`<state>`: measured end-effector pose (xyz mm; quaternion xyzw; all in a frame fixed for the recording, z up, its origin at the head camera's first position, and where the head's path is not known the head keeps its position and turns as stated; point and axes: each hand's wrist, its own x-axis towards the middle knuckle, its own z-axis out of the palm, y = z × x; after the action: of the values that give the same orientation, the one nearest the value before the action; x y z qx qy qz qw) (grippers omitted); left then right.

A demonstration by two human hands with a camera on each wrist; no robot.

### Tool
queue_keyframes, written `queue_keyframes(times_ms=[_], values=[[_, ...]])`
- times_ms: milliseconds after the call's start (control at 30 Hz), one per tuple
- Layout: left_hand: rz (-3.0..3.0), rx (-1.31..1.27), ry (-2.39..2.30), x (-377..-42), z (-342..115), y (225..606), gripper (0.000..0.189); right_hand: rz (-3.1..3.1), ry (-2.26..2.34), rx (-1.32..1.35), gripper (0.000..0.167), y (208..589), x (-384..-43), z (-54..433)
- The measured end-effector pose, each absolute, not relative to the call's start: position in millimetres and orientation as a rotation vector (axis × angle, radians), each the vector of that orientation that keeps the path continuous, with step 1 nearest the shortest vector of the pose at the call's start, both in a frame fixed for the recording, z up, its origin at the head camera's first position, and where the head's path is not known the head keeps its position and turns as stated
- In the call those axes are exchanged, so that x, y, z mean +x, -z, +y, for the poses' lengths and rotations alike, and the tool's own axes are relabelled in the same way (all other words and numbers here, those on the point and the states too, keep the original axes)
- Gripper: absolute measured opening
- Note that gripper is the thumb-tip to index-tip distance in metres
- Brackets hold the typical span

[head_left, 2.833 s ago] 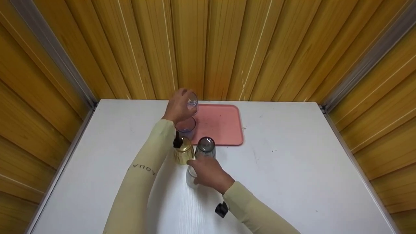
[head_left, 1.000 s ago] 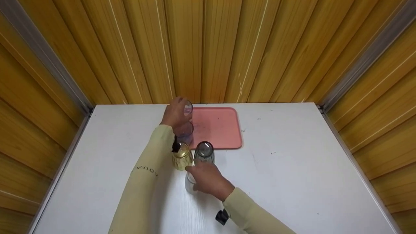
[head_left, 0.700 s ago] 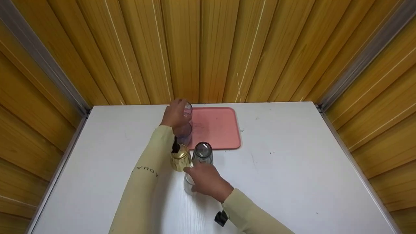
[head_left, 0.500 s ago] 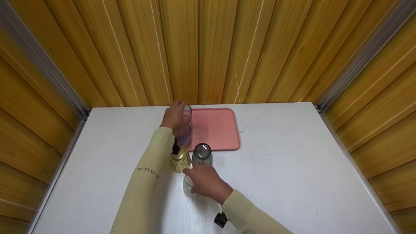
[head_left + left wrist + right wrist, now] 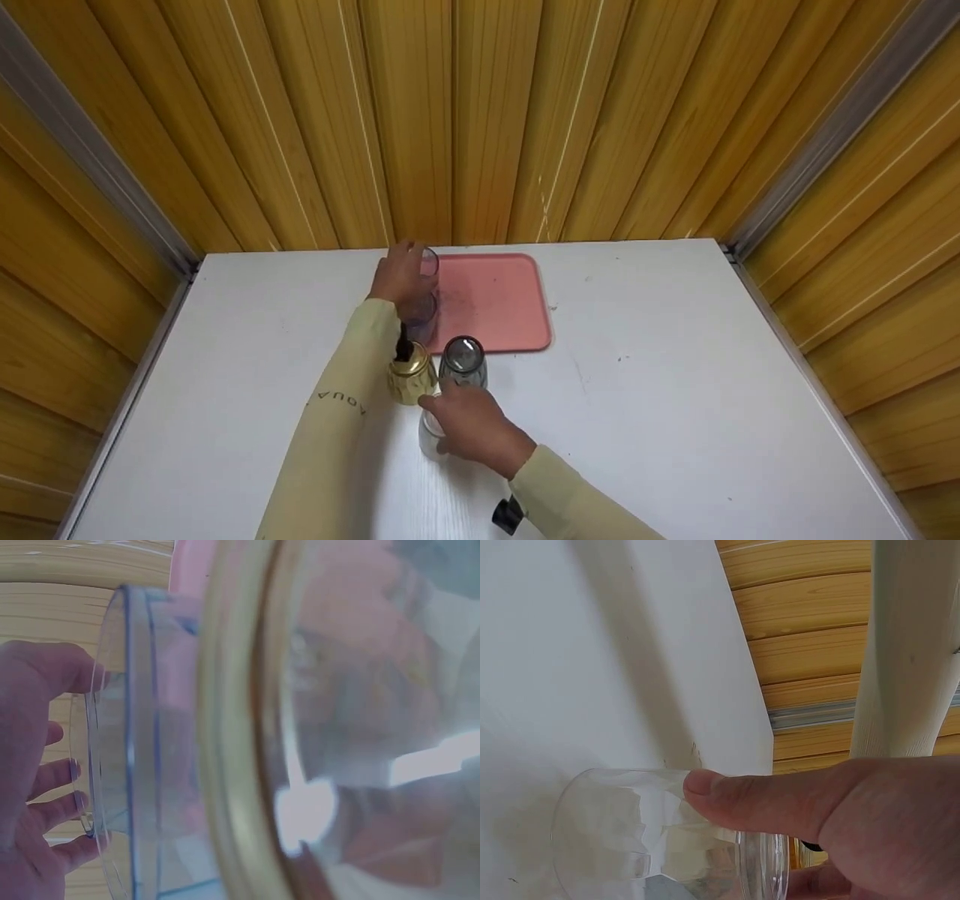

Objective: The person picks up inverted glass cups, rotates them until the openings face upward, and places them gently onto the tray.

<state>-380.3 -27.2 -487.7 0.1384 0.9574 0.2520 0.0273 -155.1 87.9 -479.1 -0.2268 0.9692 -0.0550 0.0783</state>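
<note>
My left hand (image 5: 401, 277) holds a clear glass (image 5: 430, 261) by the tray's left edge, with thumb and fingers around it. Just in front of it stands a blue-tinted glass (image 5: 421, 316), partly covered by that hand; its rim (image 5: 129, 742) shows large in the left wrist view. Farther forward are an upside-down amber glass (image 5: 411, 377) and, to its right, an upside-down grey glass (image 5: 463, 358). My right hand (image 5: 476, 427) grips a clear faceted glass (image 5: 645, 832) at the front of the group, thumb along its side. The fingers behind that glass are mostly hidden.
A pink tray (image 5: 495, 304) lies at the back of the white table (image 5: 637, 420), right of the left hand. Wood-patterned panels (image 5: 487, 120) enclose the back and sides. The left forearm (image 5: 330, 427) passes close beside the amber glass.
Since the earliest frame, my left hand has lowered its clear glass a little, nearer to the blue-tinted glass. The right hand has stayed on its glass. The head view has shifted slightly.
</note>
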Motion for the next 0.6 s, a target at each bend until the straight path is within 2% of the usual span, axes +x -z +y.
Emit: queue_keyframes(times_ms=[600], values=[[2.910,0.352,-0.716,-378.1,-29.2,484.3,0.059,2.960,0.138,-0.751,0.058,479.0,-154.7,86.6]])
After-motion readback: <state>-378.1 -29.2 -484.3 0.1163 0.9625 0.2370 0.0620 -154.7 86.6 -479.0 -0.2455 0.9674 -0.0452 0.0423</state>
